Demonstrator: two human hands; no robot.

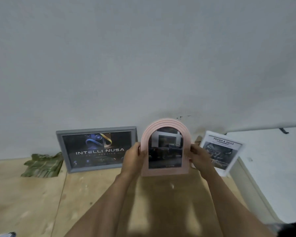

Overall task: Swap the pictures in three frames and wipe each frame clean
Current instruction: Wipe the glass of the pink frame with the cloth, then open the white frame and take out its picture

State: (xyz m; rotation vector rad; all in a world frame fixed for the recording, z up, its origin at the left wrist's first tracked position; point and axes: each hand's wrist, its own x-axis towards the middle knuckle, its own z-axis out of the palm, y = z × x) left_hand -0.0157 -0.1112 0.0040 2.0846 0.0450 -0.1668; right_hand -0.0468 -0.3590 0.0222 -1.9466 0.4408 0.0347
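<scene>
A ribbed pink is seen on the arched frame [164, 124] — grey on the rectangular frame [96, 130]. The cloth [43, 165] is striped green; the third frame [236, 161] is white.

My fingers [140, 152] feel smooth ridged pink plastic frame [164, 124], glossy pane; rough plywood floor [32, 199]; crumpled green cloth [43, 165] at nine o'clock.

Pretty bare room tbh. Plain grey-white wall [143, 57] fills most of the view, with a few dark specks [180, 116] low down. The floor is light plywood sheets [32, 199] with visible seams. A white table [272, 159] sits off on one side. Lighting's soft and dim.
</scene>
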